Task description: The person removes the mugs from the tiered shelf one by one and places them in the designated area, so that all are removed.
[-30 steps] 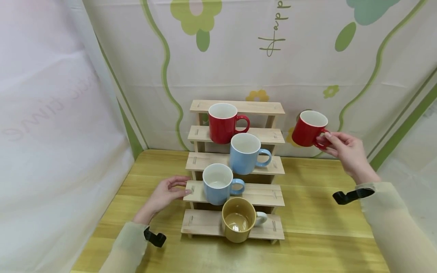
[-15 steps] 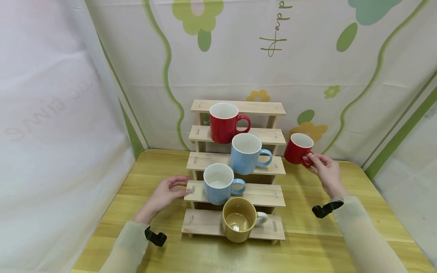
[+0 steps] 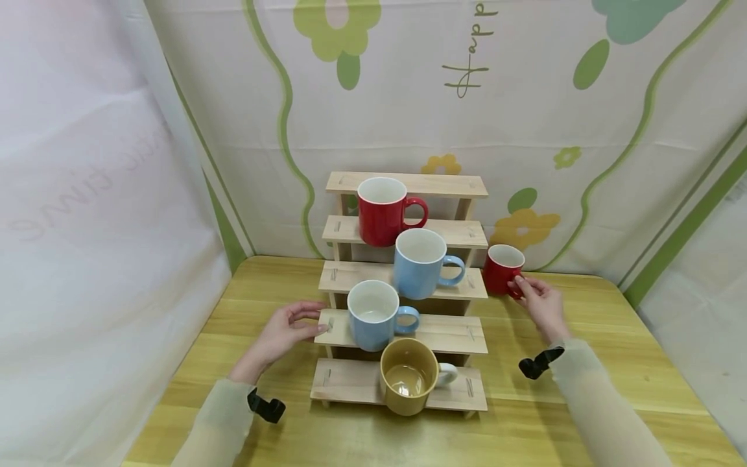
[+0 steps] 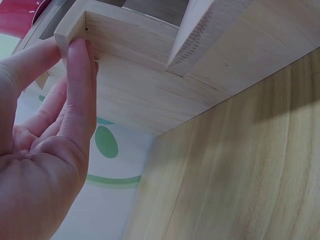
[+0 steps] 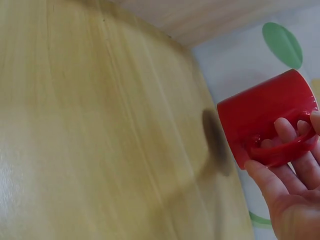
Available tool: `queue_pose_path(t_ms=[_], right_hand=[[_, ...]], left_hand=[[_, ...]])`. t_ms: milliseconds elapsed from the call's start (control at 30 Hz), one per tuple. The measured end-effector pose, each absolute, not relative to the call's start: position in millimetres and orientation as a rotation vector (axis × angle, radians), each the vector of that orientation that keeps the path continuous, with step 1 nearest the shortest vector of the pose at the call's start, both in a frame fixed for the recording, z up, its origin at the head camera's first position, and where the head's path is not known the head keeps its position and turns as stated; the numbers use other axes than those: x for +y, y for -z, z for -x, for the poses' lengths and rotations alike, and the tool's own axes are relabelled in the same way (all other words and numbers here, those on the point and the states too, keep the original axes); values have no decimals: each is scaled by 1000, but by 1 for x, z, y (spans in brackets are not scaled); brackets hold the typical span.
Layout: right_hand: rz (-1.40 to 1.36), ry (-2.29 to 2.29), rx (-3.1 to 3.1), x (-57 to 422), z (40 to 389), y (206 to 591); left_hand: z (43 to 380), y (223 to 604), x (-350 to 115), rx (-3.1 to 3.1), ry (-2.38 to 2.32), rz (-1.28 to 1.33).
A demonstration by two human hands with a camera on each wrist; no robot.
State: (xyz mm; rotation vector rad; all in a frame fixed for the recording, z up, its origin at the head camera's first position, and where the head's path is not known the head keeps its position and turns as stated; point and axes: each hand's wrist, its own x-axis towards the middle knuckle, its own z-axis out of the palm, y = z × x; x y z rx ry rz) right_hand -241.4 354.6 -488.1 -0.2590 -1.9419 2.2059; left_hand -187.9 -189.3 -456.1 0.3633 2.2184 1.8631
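My right hand [image 3: 541, 307] holds a small red mug [image 3: 503, 270] by its handle, to the right of the stepped wooden rack [image 3: 344, 381]. The right wrist view shows this red mug [image 5: 265, 117] close over the table, its shadow beside it. At the rack's left side, my left hand [image 3: 286, 332] pinches the end of a lower step. Its thumb and fingers [image 4: 80, 75] lie on opposite faces of that board in the left wrist view. On the steps stand another red mug [image 3: 379, 217], two light blue mugs [image 3: 417, 272] and, lowest, a mustard mug [image 3: 403, 395] with a white handle.
The wooden table [image 3: 280, 421] carries the rack. A patterned white cloth [image 3: 408, 110] hangs right behind it, and another white cloth [image 3: 87, 214] closes off the left side. Black straps with small mounts sit on both wrists.
The right hand has brought its red mug down and to the left, from up by the back cloth to low beside the rack. My left hand stays where it was.
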Motion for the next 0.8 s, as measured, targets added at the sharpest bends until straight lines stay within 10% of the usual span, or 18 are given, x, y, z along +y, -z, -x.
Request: queue_pose_path(t_ms=[800], right_hand=[[344, -2020, -2197, 355, 235, 498]], left_hand=[[189, 457, -190, 2218, -1865, -363]])
